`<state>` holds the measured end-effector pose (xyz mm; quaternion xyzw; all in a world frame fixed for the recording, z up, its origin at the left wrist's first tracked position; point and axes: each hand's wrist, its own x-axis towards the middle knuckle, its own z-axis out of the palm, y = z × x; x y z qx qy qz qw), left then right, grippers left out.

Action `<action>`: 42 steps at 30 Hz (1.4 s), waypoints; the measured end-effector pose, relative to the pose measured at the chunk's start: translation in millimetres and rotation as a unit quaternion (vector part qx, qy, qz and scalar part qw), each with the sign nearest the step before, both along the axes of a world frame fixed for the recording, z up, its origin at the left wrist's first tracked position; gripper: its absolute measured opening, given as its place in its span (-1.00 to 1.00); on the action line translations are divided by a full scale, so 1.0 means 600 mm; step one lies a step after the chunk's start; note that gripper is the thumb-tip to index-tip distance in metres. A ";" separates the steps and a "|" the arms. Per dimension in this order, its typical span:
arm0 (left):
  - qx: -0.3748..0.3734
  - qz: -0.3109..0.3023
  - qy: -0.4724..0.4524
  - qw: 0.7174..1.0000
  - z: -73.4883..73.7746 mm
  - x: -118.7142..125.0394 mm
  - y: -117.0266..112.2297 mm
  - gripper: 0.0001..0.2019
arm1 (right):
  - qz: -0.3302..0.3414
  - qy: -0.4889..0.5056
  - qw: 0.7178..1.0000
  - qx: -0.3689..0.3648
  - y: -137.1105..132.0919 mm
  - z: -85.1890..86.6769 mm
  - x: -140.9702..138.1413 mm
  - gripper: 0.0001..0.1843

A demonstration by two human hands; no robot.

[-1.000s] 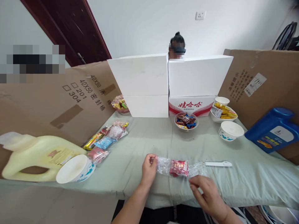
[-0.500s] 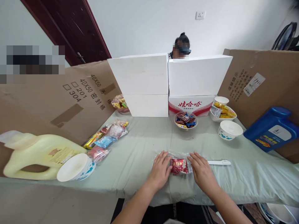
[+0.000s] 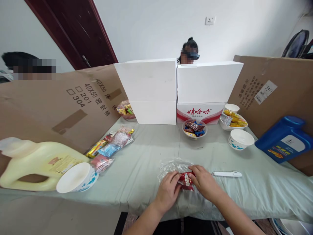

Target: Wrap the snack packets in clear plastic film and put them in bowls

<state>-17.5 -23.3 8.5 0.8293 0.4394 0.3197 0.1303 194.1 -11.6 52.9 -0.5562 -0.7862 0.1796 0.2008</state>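
Note:
A small red snack packet [image 3: 186, 181] is between my two hands near the table's front edge. My left hand [image 3: 168, 189] has its fingers bent on the packet's left end. On the other end, my right hand [image 3: 204, 183] pinches with thumb and fingers. Just beyond the packet lies a crumpled clear plastic bag [image 3: 171, 166], partly covered by my fingers. To the right of my right hand, a thin white-handled tool [image 3: 228, 174] rests flat; its left end is close to the hand.
Wrapped snacks [image 3: 110, 149] and a tilted paper bowl [image 3: 75, 179] lie left, beside a yellow jug [image 3: 44, 163]. Ahead are a bowl of candies [image 3: 195, 129] and white boxes [image 3: 151, 112]. A paper bowl [image 3: 241, 139] and blue bottle [image 3: 285, 138] stand right. Cardboard walls both sides.
My hands have come together from the bag's sides onto the red packet, which is now tilted and nearer to me. The clear bag has bunched up behind it.

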 end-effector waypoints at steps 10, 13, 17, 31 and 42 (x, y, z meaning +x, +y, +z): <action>-0.025 -0.034 -0.019 0.999 -0.025 -0.004 -0.008 -0.51 | -0.004 0.115 0.974 -0.196 0.041 -0.002 -0.011 -0.88; -0.015 -0.027 -0.029 0.999 -0.029 -0.005 -0.013 -0.71 | 0.008 0.157 0.966 -0.205 0.069 -0.001 0.009 -0.91; -0.005 -0.059 -0.032 0.998 -0.025 0.004 -0.008 -0.83 | -0.016 0.233 0.964 -0.124 0.132 0.038 0.065 -0.75; 0.158 -0.071 -0.078 0.982 -0.104 0.010 0.026 -0.82 | -0.219 0.028 0.972 0.080 0.410 0.104 0.139 -0.72; 0.159 -0.065 -0.087 0.981 -0.124 0.012 0.032 -0.83 | -0.191 -0.129 0.973 -0.003 0.430 0.082 0.136 -0.65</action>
